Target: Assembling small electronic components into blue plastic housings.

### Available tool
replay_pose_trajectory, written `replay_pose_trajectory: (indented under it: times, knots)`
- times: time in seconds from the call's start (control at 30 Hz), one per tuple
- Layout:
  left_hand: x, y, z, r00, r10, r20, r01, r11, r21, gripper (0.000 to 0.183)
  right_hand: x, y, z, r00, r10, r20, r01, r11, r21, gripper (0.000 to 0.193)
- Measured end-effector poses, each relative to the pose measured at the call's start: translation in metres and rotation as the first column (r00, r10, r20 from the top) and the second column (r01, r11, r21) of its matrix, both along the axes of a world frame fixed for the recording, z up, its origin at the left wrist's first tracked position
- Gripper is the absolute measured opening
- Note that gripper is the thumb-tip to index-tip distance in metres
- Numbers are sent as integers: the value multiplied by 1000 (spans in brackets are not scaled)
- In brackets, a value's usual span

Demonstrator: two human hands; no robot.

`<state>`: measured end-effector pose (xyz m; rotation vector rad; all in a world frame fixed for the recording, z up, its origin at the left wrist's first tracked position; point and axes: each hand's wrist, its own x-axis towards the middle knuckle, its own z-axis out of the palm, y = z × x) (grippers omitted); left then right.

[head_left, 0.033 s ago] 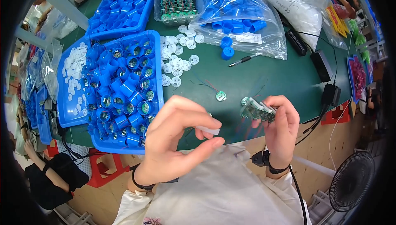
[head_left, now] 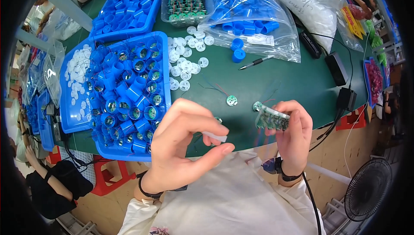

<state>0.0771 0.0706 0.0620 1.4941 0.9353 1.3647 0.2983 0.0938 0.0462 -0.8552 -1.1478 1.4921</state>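
Observation:
My left hand (head_left: 185,142) is curled, thumb and index fingertips apart, with a small white strip (head_left: 215,136) held by the fingers behind. In my right hand (head_left: 294,127) a green circuit board panel (head_left: 272,120) is pinched between thumb and fingers, thin wires blurred below it. A round green circuit board (head_left: 257,106) shows at the panel's far left corner; whether it is joined on cannot be told. Another round circuit board (head_left: 232,100), with red and dark wires, lies on the green table between and beyond my hands. A third board (head_left: 218,120) is partly hidden behind my left fingers.
Left stands a blue tray (head_left: 165,69) of blue cups holding wired boards. Clear plastic discs (head_left: 184,66) lie beside it. Farther back are a clear tub (head_left: 163,13) of boards, a bag (head_left: 284,47) of blue cups, and a pen (head_left: 255,63). Black adapters (head_left: 336,69) and cables line the right.
The panel in my right hand has turned, so more of its face shows. My left hand has shifted very slightly left with the white strip.

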Motion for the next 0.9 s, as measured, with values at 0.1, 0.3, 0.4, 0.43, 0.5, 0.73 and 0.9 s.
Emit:
replay_pose_trajectory:
  times: [0.1, 0.3, 0.4, 0.43, 0.5, 0.73, 0.9]
  knots:
    - [-2, 1, -8, 989, -13, 149, 10, 1000, 18, 32, 2, 6, -13, 994, 98, -57, -92, 991, 102, 41]
    - [-8, 1, -13, 875, -201, 441, 273, 956, -106, 34, -5, 0, -7, 955, 272, -121, -264, 961, 79, 48]
    - [-10, 1, -9, 863, -178, 473, 298, 935, -192, 35, -5, 4, -7, 950, 310, -31, -297, 932, 206, 45]
    - [-12, 2, -10, 849, -196, 490, 332, 920, -207, 34, -4, 6, -6, 950, 307, 62, -313, 915, 254, 43]
    - [-14, 0, -10, 838, -206, 506, 360, 905, -227, 33, -6, 11, 2, 929, 271, 251, -349, 870, 349, 42]
    - [-14, 0, -16, 873, -162, 460, 326, 895, -304, 29, -16, 13, 10, 908, 63, 414, -321, 740, 591, 42]
    - [-15, 1, -17, 813, -143, 565, 368, 878, -307, 25, -17, 11, 12, 903, 52, 426, -336, 704, 626, 45]
